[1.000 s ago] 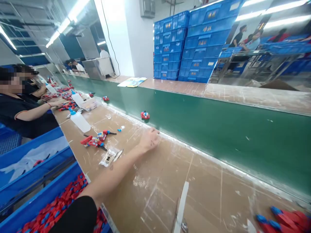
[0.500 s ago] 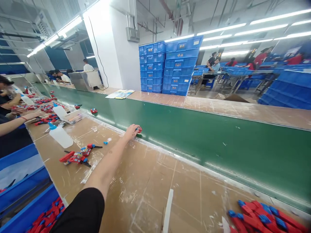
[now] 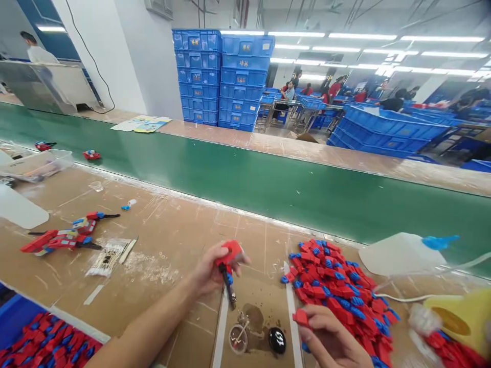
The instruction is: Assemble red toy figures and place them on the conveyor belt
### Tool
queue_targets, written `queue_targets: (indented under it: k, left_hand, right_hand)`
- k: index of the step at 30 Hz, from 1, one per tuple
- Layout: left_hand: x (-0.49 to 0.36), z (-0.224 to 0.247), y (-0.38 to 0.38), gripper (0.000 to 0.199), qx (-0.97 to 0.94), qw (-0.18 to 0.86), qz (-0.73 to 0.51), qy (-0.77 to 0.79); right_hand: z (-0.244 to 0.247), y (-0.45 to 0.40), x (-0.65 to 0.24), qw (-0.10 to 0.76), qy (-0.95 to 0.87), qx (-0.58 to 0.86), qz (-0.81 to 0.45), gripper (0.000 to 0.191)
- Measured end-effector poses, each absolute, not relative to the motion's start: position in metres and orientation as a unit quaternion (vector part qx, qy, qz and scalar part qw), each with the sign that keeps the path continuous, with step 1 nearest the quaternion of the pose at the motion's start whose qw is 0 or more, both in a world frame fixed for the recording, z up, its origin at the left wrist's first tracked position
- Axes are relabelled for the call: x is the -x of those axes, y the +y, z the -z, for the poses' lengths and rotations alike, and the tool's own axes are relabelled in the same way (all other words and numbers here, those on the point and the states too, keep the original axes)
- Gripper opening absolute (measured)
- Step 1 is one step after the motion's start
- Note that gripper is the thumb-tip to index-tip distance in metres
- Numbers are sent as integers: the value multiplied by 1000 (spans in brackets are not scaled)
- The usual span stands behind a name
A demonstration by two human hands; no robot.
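My left hand [image 3: 209,271] is above the brown worktop, closed around a red toy part [image 3: 232,251] with a black piece pointing down from it. Low at the right, my right hand [image 3: 333,340] pinches a small red toy piece [image 3: 301,318] between thumb and fingers. Beside that hand lies a large heap of red and blue toy pieces [image 3: 337,291]. Between the two hands, on a wet-looking patch, stand a small clear cup [image 3: 238,339] with a thin stick in it and a shiny black round object [image 3: 276,340].
A green conveyor belt [image 3: 245,176] crosses behind the worktop, carrying red toy parts [image 3: 91,154] at the left. Assembled toy figures [image 3: 67,237] and a cotton swab pack [image 3: 109,257] lie left. A white bottle [image 3: 401,253] lies right. Blue crates [image 3: 197,76] stand beyond the belt.
My left hand has drawn back from the belt's edge to the worktop, bringing the red toy part. The view has turned right, and my right hand now shows, holding a red toy piece.
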State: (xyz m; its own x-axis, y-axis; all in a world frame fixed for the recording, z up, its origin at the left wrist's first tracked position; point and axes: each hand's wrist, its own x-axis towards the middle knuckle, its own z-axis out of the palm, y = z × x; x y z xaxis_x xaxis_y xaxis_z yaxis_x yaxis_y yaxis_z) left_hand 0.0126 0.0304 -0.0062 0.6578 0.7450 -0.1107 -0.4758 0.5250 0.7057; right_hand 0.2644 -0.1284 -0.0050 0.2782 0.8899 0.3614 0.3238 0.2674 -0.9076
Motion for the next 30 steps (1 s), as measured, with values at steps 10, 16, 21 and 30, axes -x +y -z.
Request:
queue_targets:
  k: [10,16,21,30]
  left_hand:
    - [-13,32,23,47,-372,888,-249,103]
    - [-15,27,21,50,-377,884,-240,137]
    - [-14,28,22,55,-389,879,-224,162]
    - [-9,32,24,63,-392,883,-202,165]
  right_hand:
    - [-36,-68,-209,557,-659,433,-262,4]
    - [-35,-58,-197,535,-684,422,-261,8]
    - [-32,-57,-197,464,-751,442,-158,5]
    - [-56,-57,-206,366,-748,466,-299,12]
